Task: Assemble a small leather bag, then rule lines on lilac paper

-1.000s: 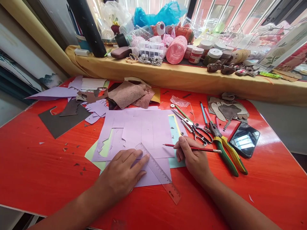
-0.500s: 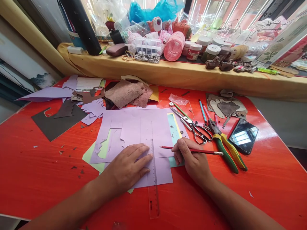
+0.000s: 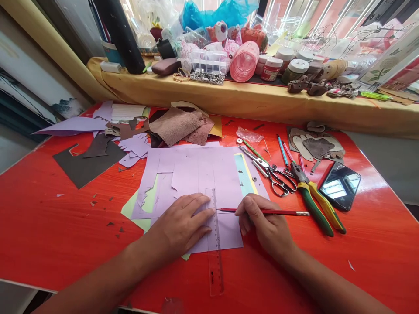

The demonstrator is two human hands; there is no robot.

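Observation:
My left hand (image 3: 185, 222) lies with its fingers stretched out over the purple paper (image 3: 186, 168), fingertips resting on a clear ruler (image 3: 214, 261). The ruler lies lengthwise on the paper and its near end reaches past the paper onto the table. In my right hand (image 3: 263, 218) is a red pencil (image 3: 284, 212), pinched and held almost level, its tip close to the ruler's right edge. I cannot tell whether the tip touches the paper. Thin drawn lines and a ragged cut-out show on the purple paper, over a green sheet (image 3: 134, 211).
Right of the paper lie scissors (image 3: 270, 172), pliers (image 3: 316, 198) and a phone (image 3: 340, 186). Leather pieces (image 3: 176, 124) and purple scraps (image 3: 134, 146) sit at the back left. A cloth-covered sill (image 3: 196, 93) crowded with jars borders the red table (image 3: 81, 231).
The pencil tip has moved left and slightly down the paper, up to the ruler's edge. My left hand stays on the ruler. The whole view has shifted a little.

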